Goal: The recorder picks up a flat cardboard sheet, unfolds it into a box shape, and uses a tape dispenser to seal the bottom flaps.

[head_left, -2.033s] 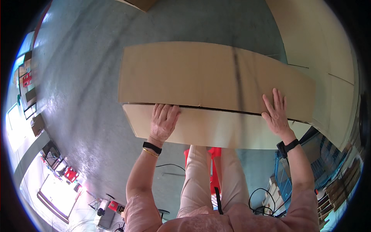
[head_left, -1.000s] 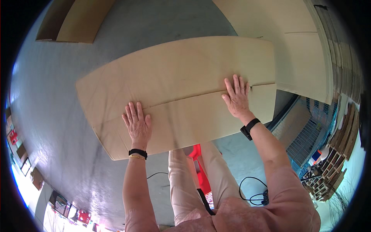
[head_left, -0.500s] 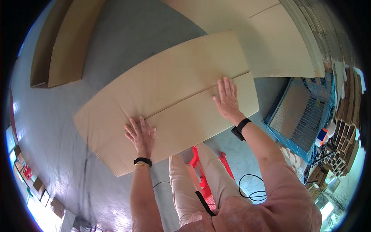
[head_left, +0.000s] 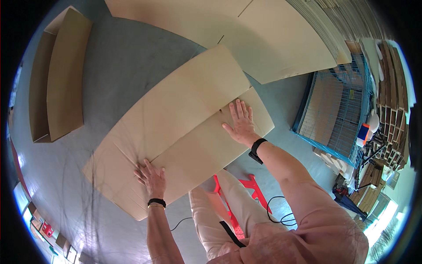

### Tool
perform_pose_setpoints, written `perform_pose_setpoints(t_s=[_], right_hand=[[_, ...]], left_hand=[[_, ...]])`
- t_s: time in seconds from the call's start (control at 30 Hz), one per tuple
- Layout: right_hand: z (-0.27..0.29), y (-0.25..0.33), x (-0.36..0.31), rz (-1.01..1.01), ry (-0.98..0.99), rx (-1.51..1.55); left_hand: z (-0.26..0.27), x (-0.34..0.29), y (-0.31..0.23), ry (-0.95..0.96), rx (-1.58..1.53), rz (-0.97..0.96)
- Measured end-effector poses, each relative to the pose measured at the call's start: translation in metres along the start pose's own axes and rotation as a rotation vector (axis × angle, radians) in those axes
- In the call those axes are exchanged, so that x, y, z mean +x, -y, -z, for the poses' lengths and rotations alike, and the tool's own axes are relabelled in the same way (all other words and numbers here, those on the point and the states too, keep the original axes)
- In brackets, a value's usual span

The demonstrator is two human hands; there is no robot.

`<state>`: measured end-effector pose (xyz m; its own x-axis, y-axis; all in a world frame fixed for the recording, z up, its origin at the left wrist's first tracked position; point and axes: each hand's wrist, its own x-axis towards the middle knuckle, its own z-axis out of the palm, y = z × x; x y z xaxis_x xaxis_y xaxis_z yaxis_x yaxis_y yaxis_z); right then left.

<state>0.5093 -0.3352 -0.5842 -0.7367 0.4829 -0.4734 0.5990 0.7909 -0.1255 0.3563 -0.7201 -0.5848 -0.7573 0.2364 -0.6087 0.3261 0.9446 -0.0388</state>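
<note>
A large sheet of folded brown cardboard (head_left: 176, 110) lies in front of me, tilted up toward the right, with a long seam running along it. My left hand (head_left: 151, 178) rests flat on its lower left part, by a crease, fingers spread. Further right, my right hand (head_left: 241, 123) presses flat on the near panel with its fingertips by the seam. A narrow gap shows at the seam's right end. Both hands are open and grip nothing. A black band is on each wrist.
At the upper left stands an open long cardboard box (head_left: 66, 83). A stack of large flat cardboard sheets (head_left: 281, 48) fills the upper right. Beside it is a blue wire cage (head_left: 334, 105). A red stool (head_left: 255, 191) is beneath me, with a black cable (head_left: 281, 215) nearby.
The view has turned somewhat. The cardboard sits at a steeper slant, and its right end appears further left. Both hands have shifted left and nearer with it, staying flat on it.
</note>
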Motion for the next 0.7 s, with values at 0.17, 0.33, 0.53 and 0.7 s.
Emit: perform_pose_setpoints(t_s=[0.17,0.33,0.53,0.7], right_hand=[[0.016,0.003,0.005,0.04,0.012,0.008],[0.031,-0.019,0.03,-0.022,-0.155,0.017],[0.035,-0.021,0.044,-0.219,-0.129,0.01],[0.036,-0.057,0.014,-0.169,-0.116,0.139]], left_hand=[[0.001,0.011,0.004,-0.015,-0.052,0.025],[0.006,0.022,0.006,0.028,-0.019,0.03],[-0.004,0.028,0.003,-0.004,-0.004,-0.014],[0.005,0.033,-0.004,0.111,-0.011,0.03]])
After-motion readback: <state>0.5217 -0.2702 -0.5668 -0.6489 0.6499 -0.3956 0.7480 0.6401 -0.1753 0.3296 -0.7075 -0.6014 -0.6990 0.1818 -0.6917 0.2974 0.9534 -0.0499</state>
